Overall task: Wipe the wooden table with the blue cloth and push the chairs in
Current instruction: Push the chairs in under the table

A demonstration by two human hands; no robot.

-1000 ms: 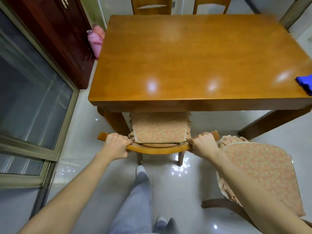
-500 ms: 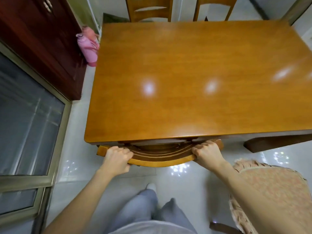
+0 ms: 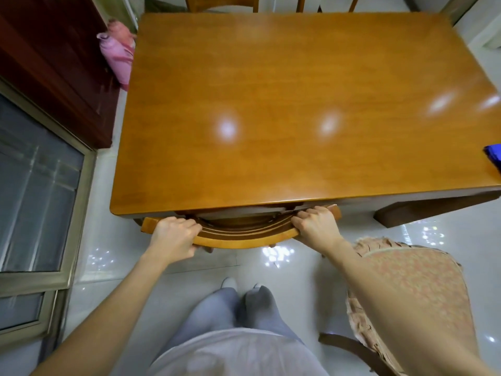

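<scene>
Bare forearms, no sleeves; white top point(image 3: 233, 354); grey trousers point(image 3: 214, 308); pale footwear point(image 3: 229, 282), type unclear.

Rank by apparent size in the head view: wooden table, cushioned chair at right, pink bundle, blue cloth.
1. wooden table
2. cushioned chair, nearer the camera
3. pink bundle
4. blue cloth, cropped by the frame edge, so unsure

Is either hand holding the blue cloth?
No: the left hand and right hand both grip the chair back, while the blue cloth lies on the table at its right edge.
</scene>
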